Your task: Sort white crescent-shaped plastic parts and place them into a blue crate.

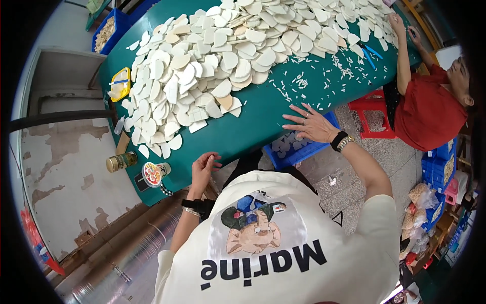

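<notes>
My right hand [315, 125] spreads its fingers over the near edge of the green table [263, 114], holding nothing. Small white strips [302, 81] lie scattered just beyond its fingertips. Below that hand a blue bin [298, 154] holds pale flat pieces. Farther left, my left hand [204, 169] is at the table's edge with its fingers curled in; anything inside them is hidden. A wide heap of cream-white, half-round flat pieces [223, 61] covers the far part of the table and its left side.
Left on the table are a yellow tray [120, 85], a glass jar [121, 161] and a lidded cup [153, 173]. Blue-handled pliers [371, 54] lie at right. A person in red [430, 111] sits by a red stool [372, 114], hands at the heap.
</notes>
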Tool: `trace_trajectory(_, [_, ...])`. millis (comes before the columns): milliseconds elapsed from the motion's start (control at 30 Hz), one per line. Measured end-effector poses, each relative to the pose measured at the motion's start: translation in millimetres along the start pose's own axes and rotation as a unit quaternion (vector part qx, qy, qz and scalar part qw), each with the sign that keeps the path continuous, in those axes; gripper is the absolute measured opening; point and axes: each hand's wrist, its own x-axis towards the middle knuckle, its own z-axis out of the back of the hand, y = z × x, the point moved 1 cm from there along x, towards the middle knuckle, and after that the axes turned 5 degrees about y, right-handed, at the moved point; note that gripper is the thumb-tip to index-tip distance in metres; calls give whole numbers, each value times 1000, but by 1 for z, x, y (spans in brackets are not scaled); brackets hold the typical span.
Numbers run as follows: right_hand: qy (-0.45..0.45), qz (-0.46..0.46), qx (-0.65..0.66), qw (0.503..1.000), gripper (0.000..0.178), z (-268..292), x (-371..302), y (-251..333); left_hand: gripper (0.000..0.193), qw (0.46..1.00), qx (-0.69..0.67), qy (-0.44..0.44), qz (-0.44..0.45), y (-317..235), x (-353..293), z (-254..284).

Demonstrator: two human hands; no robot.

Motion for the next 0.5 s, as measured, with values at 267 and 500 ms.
trace_trajectory(267, [-21,65,-74,995,53,26,48,-94,25,996,-9,-62,57,38,-47,7])
trace_trajectory(500, [-161,-2,-20,987,40,29,57,-82,21,995,-42,-82,38,48,-54,-26])
